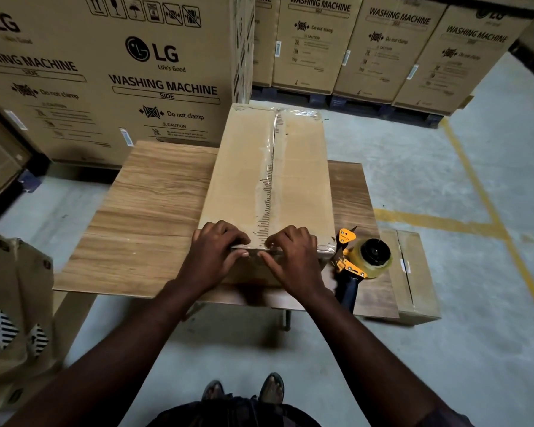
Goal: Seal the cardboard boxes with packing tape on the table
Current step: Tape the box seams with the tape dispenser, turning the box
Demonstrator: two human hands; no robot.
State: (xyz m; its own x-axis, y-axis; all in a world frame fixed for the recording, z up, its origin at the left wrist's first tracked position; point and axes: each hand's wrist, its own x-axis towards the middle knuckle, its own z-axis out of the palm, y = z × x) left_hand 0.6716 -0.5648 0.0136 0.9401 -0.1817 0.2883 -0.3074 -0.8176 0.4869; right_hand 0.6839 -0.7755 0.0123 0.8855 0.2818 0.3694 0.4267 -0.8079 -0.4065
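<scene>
Sandalled feet [272, 389]: on the grey concrete floor [444, 349], nearest the camera
Left hand [215, 251]: fingers bent and close together, clamped on the near top edge of the cardboard box [244, 167], thumb against its front face
Right hand [293, 257]: same grip just beside the left, at the near end of the seam
Cardboard box: long, plain brown, lying lengthwise on the worktop [142, 211], its far end overhanging
Clear tape [270, 180]: glossy, wrinkled strip down the centre seam, with more across the far edge
Tape dispenser [363, 260]: yellow frame, dark handle, round translucent roll; on the worktop's near right corner, just beside the box
Worktop: flat wood-grain board
Smaller carton [416, 272]: brown, on the floor beyond the worktop's right edge
Yellow line [481, 192]: painted on the floor
Washing machine cartons [154, 72]: tall printed cardboard, stacked on dark pallets behind
</scene>
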